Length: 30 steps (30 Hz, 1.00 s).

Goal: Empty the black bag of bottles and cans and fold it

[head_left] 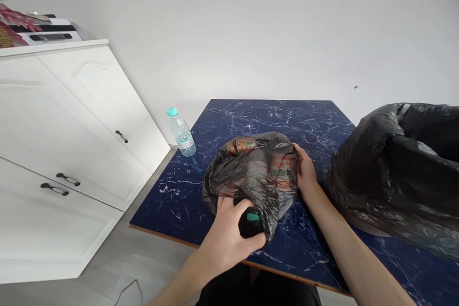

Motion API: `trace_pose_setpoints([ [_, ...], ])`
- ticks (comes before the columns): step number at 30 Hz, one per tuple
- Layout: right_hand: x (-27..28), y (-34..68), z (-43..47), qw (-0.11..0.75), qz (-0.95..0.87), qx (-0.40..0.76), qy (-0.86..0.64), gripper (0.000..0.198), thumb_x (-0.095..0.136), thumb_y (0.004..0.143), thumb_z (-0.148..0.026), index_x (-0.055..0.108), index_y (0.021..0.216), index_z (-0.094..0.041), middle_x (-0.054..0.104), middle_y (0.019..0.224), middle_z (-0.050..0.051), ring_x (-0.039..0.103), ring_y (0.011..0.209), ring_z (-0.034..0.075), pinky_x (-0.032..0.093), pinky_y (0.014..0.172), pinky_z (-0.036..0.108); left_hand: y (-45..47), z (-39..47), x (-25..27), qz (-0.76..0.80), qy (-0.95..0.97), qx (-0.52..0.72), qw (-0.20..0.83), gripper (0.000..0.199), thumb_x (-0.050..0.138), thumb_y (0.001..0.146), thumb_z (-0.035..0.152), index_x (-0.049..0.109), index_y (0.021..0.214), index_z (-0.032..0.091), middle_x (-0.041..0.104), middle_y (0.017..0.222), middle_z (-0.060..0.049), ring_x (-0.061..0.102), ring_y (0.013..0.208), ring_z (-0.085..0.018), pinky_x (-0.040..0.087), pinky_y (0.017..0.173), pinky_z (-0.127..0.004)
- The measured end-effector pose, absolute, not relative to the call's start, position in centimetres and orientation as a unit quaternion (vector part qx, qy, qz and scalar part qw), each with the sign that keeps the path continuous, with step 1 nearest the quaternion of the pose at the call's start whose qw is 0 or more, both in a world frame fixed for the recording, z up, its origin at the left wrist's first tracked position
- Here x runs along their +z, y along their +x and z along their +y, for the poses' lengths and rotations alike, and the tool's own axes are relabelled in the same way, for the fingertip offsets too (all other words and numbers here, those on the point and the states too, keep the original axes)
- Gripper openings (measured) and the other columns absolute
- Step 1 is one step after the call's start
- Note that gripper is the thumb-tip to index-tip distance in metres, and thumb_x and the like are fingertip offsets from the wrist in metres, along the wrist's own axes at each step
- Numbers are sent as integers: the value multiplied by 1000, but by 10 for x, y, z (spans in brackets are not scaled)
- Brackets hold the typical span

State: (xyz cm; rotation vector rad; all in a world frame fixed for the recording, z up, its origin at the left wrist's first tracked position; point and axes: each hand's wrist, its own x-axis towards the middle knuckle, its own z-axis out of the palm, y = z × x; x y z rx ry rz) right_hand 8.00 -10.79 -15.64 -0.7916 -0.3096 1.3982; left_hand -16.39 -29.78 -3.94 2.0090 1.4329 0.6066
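Observation:
A filled black plastic bag (pixel 247 174) lies on the blue table, thin enough that orange and white packaging shows through it. At its near side, my left hand (pixel 227 229) holds the mouth, thumb and index finger apart on the rim with the opening between them. Inside that gap a green cap (pixel 253 217) is visible; whatever it sits on is hidden in the dark. My right hand (pixel 305 166) grips the right side of the bag, its fingertips partly hidden by the plastic.
A clear water bottle (pixel 182 133) with a turquoise cap stands at the table's left edge. On the right is a bin (pixel 390 177) lined with a black bag. The blue marbled table (pixel 276 114) meets a white wall; white cabinets (pixel 82 138) stand at left.

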Motion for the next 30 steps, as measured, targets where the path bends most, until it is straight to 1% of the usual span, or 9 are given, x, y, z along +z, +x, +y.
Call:
trace_pose_setpoints([
  [4, -155, 80, -109, 677, -144, 631, -350, 20, 75, 83, -39, 80, 96, -24, 85, 95, 0, 80, 103, 28, 64, 101, 43, -166, -312, -52, 504, 786, 259, 246, 14, 62, 102, 26, 69, 114, 27, 56, 142, -14, 52, 139, -36, 51, 115, -54],
  [7, -152, 79, -110, 679, -147, 631, -345, 18, 76, 83, -38, 79, 95, -25, 85, 94, 0, 80, 103, 28, 65, 99, 43, -169, -323, -57, 489, 781, 297, 252, 20, 46, 112, 27, 65, 119, 26, 57, 137, -14, 56, 133, -30, 51, 112, -45],
  [10, -151, 79, -111, 678, -144, 634, -344, 16, 75, 84, -37, 80, 96, -26, 84, 91, -1, 81, 102, 28, 66, 97, 42, -170, -330, -56, 459, 786, 294, 291, 25, 39, 116, 25, 64, 113, 25, 66, 122, -10, 64, 114, -23, 52, 102, -38],
  [13, -151, 79, -111, 674, -141, 640, -341, 15, 73, 86, -37, 79, 94, -26, 84, 86, 0, 82, 99, 29, 67, 94, 43, -170, -334, -57, 426, 814, 258, 299, 31, 35, 116, 20, 60, 98, 22, 68, 95, -3, 63, 88, -19, 50, 91, -37],
  [15, -150, 79, -111, 672, -140, 645, -338, 14, 73, 86, -36, 79, 92, -25, 84, 85, 1, 83, 97, 30, 68, 92, 45, -171, -336, -61, 412, 827, 240, 298, 31, 34, 115, 17, 60, 98, 22, 70, 91, -2, 62, 84, -19, 50, 88, -37],
  [20, -150, 81, -111, 667, -139, 657, -322, 14, 71, 87, -35, 80, 94, -25, 84, 84, 2, 83, 94, 30, 69, 90, 43, -179, -341, -72, 427, 826, 228, 289, 32, 34, 114, 15, 59, 129, 26, 74, 108, -3, 68, 97, -21, 54, 90, -36],
  [24, -150, 81, -110, 671, -138, 659, -311, 12, 73, 87, -34, 79, 95, -25, 84, 86, 1, 83, 92, 30, 69, 89, 45, -187, -339, -78, 452, 812, 252, 269, 39, 32, 114, 16, 50, 146, 31, 65, 135, -7, 68, 114, -19, 56, 100, -34],
  [27, -151, 79, -110, 676, -138, 655, -309, 13, 73, 88, -34, 79, 96, -25, 84, 87, 1, 83, 88, 30, 69, 88, 46, -189, -334, -82, 474, 793, 287, 256, 41, 31, 114, 15, 50, 147, 32, 60, 137, -8, 68, 111, -17, 58, 95, -30],
  [30, -151, 78, -109, 679, -138, 649, -313, 15, 72, 88, -33, 79, 97, -24, 84, 88, 2, 82, 80, 28, 69, 85, 46, -186, -327, -86, 498, 782, 303, 218, 33, 36, 114, 18, 55, 137, 31, 60, 135, -8, 71, 108, -19, 60, 91, -31],
])
